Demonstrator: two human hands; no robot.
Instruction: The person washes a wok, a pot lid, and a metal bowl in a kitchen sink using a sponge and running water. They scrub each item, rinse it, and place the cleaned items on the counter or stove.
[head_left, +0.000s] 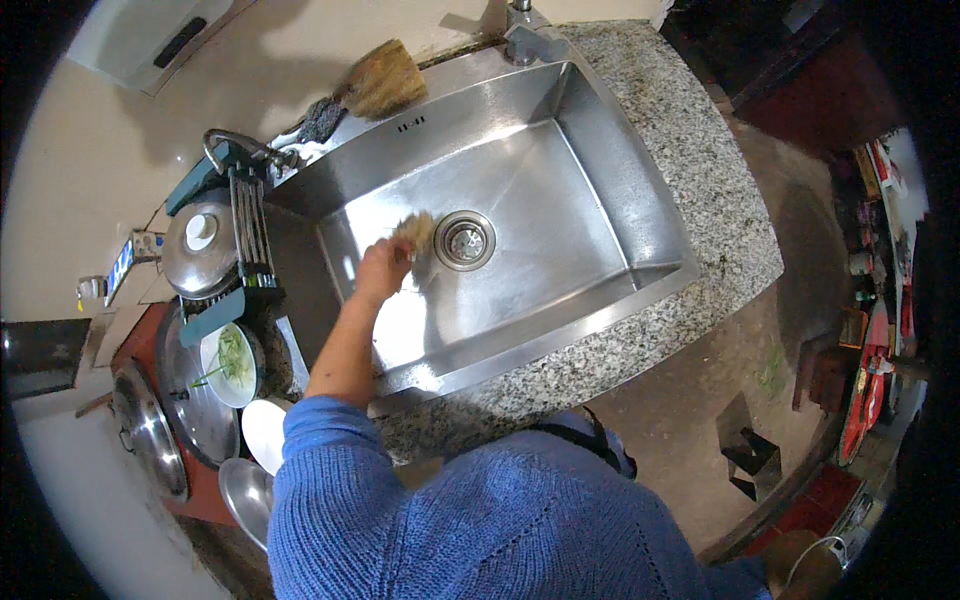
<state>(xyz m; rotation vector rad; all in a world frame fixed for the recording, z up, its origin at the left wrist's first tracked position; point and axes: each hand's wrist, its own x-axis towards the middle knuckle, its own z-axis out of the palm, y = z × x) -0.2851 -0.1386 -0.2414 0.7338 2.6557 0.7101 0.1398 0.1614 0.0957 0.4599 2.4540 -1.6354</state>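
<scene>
My left hand (384, 266) reaches down into a stainless steel sink (540, 217) with its fingers closed on a tan fibrous scrubber (416, 231). The scrubber is blurred and lies low against the sink floor, just left of the drain strainer (465, 241). Wet patches and bright reflections show on the steel around it. At the lower right rim, past the blue sleeve, my right hand (801, 561) appears dim and partly cut off. A thin white loop is beside it, and its fingers cannot be made out.
Behind the sink are a larger tan fibrous piece (384, 79), a grey scouring pad (322, 120) and faucets. On the left stand a dish rack (255, 225), a lidded pot (199, 251), a bowl of green shreds (232, 367) and metal lids (150, 431). Granite counter (675, 150) edges the sink.
</scene>
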